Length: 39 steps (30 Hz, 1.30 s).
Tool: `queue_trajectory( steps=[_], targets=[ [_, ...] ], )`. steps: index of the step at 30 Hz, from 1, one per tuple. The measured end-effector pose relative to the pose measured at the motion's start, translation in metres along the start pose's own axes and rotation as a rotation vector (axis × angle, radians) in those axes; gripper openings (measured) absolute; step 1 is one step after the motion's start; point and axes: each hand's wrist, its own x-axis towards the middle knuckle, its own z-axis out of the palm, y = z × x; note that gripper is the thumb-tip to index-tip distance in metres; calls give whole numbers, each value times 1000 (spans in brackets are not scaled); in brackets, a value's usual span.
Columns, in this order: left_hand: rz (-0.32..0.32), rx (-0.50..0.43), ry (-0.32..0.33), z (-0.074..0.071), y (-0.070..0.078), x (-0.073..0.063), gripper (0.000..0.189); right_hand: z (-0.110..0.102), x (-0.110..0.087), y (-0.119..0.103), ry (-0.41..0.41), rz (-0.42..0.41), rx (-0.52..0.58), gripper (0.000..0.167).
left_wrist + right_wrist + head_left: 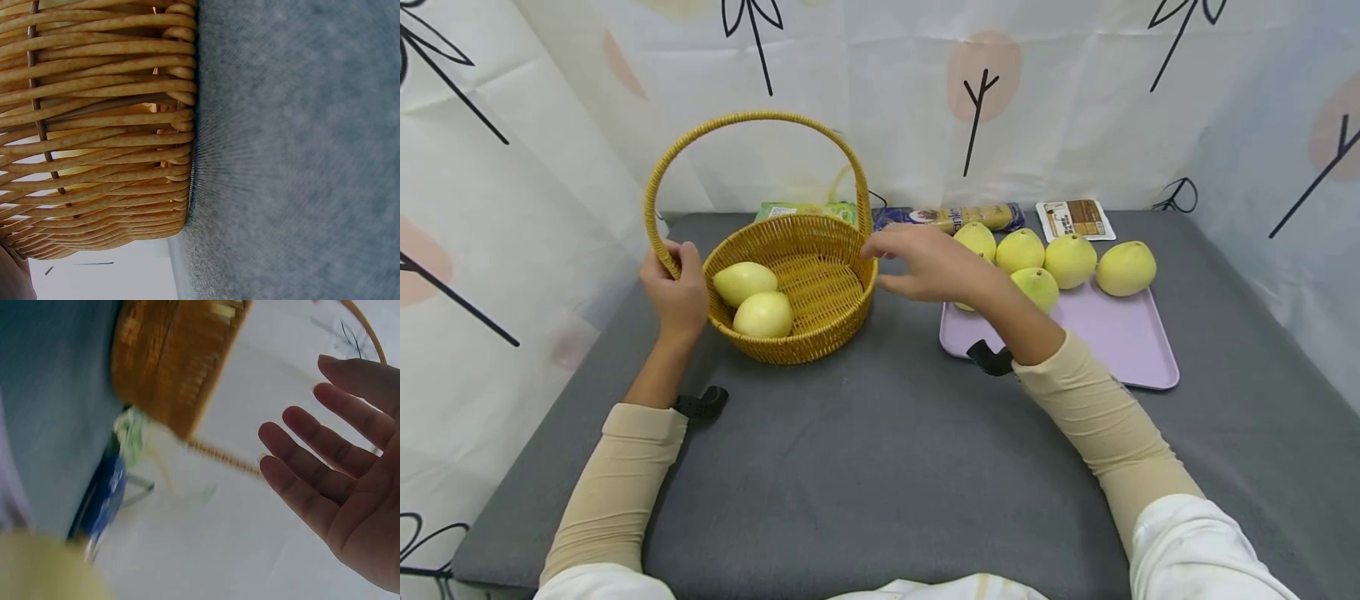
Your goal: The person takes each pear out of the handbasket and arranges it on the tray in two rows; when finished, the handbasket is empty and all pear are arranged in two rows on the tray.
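A woven golden-brown wicker basket (826, 292) with a tall arched handle stands on the grey table; its weave fills much of the left wrist view. Two pale yellow pomelo-like fruits (763, 315) lie in its left side. My left hand (676, 287) grips the left foot of the handle (655, 187). Beside the basket's right rim is my right hand (928, 262), holding nothing. In the right wrist view that hand (350, 462) has its fingers extended and slightly spread. Several more yellow fruits (1070, 260) sit at the back of a lilac tray (1120, 337).
Along the back edge lie a green packet (808, 210), a blue and yellow packet (958, 218) and a white and brown packet (1075, 219). Behind them hangs a white patterned curtain (895, 100). The grey tabletop (850, 467) extends toward me.
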Motion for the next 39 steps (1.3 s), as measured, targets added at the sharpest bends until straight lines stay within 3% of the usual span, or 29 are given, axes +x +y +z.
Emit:
queue_trajectory(
  steps=[6,11,16,19,22,25,28,32,35,39],
  targets=[
    [13,-9,-7,2,1,-1,30,34,64,-39,-165,-89,-81,38],
    [14,-24,-4,2,0,-4,31,68,104,-62,-280,-161,-165,39],
    [15,-1,6,3,2,-2,31,85,126,-72,-338,-65,-286,34],
    [19,-4,11,4,3,0,31,87,133,-76,-416,1,-306,32],
    [20,-16,13,3,3,0,31,87,136,-76,-475,13,-269,29],
    [10,-12,7,3,3,-1,31,91,134,-64,-452,-38,-170,29],
    [-1,-4,-4,3,3,-2,29,98,128,-42,-375,-90,16,41],
    [1,-12,-5,3,3,-2,28,106,120,-15,-259,-64,269,61],
    [6,-29,-9,3,3,-1,29,108,116,-9,-212,-24,324,66],
    [16,-41,2,3,2,-1,30,106,116,-11,-208,-10,290,66]
  ],
)
